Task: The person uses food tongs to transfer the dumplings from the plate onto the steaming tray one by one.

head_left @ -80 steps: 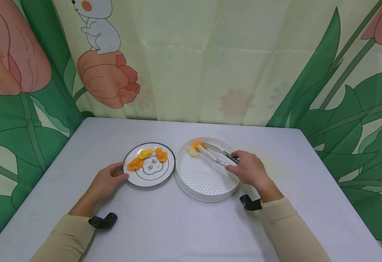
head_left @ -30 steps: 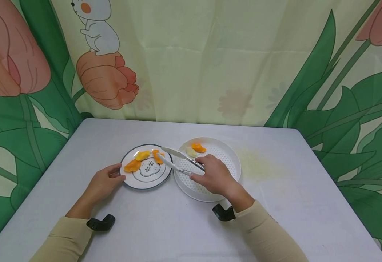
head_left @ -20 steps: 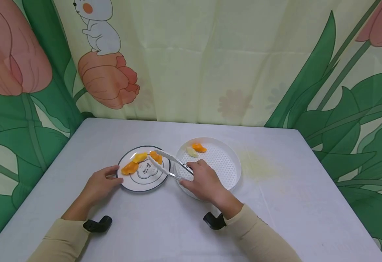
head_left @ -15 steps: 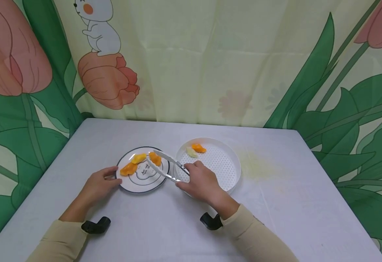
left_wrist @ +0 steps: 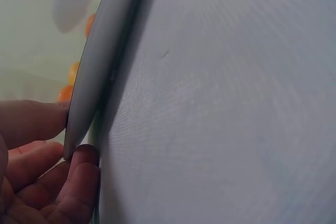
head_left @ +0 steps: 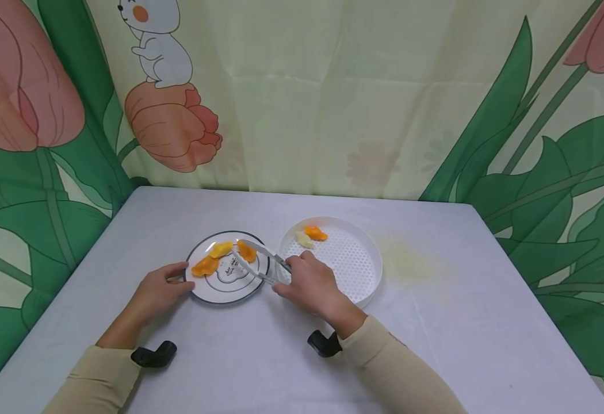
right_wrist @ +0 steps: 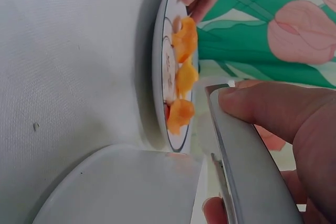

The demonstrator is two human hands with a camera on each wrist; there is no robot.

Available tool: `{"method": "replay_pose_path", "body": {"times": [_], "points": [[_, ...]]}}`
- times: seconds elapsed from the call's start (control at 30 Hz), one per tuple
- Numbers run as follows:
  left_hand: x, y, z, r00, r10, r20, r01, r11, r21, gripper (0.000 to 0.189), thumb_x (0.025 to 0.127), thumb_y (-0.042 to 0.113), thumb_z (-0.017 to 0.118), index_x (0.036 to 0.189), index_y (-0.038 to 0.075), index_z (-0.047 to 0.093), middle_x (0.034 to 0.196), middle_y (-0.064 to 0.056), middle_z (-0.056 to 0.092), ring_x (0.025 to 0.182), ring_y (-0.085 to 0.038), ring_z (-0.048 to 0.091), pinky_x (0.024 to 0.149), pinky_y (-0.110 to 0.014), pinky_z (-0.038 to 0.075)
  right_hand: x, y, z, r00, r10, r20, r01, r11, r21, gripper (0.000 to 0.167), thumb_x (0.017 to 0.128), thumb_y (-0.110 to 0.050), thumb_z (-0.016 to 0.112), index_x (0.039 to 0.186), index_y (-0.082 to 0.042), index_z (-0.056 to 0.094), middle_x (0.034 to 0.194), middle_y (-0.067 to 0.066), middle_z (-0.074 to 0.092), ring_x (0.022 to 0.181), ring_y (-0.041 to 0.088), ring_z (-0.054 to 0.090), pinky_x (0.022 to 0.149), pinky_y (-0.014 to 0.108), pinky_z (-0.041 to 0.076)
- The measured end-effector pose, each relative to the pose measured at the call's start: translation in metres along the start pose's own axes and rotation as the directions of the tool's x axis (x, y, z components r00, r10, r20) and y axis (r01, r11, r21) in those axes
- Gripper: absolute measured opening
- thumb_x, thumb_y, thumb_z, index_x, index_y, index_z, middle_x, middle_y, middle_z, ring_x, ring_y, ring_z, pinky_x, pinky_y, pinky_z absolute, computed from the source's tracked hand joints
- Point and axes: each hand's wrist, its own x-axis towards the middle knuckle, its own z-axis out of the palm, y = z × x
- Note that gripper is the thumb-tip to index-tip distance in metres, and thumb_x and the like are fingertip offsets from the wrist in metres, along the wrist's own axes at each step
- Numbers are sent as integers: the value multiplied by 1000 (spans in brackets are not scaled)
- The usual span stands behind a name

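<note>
Left hand (head_left: 159,293) pinches the rim of the plate (head_left: 229,292); right hand (head_left: 312,283) grips the tongs (head_left: 271,255), tips apart astride the orange piece (head_left: 247,252) on the plate's right side; whether they touch it cannot be told; hold the plate steady; work both tips gently and evenly.

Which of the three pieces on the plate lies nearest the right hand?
The orange piece on the right of the plate, seen between the arms of the tongs in the head view; the yellow piece and second orange piece lie farther left.
</note>
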Motion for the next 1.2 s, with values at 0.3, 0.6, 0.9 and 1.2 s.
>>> {"method": "replay_pose_path", "body": {"times": [0.3,0.6,0.9,1.2], "points": [[0,0,0,1000,-8,-4,8,1000,-16,69,96,24,67,154,3,35,153,-30,35,132,-48,40,103,-58,43,5,0,1,1000,0,2,0,1000,-26,52,86,-41,77,123,-5,68,90,4,52,77,18,50,58,27,44],[1,-1,1,1000,-6,-12,6,1000,-12,69,95,25,68,153,3,37,153,-29,36,130,-47,42,103,-57,44,7,2,-2,1000,-26,-14,25,998,-59,51,87,-42,77,123,-7,70,87,3,53,74,19,51,56,28,42],[3,-3,1,1000,1,-13,-2,1000,-10,69,96,26,67,153,3,36,153,-29,36,131,-47,42,103,-57,43,9,3,-3,999,-40,-21,38,994,-99,52,86,-43,78,126,-12,70,87,1,52,76,17,50,57,28,42],[1,-2,1,1000,3,-10,-3,1000,-6,69,96,27,67,154,3,36,152,-29,36,130,-47,42,103,-56,44,11,0,-4,998,-55,-21,52,993,-105,44,87,-38,76,121,-10,72,85,0,53,72,17,51,55,27,42]]}}
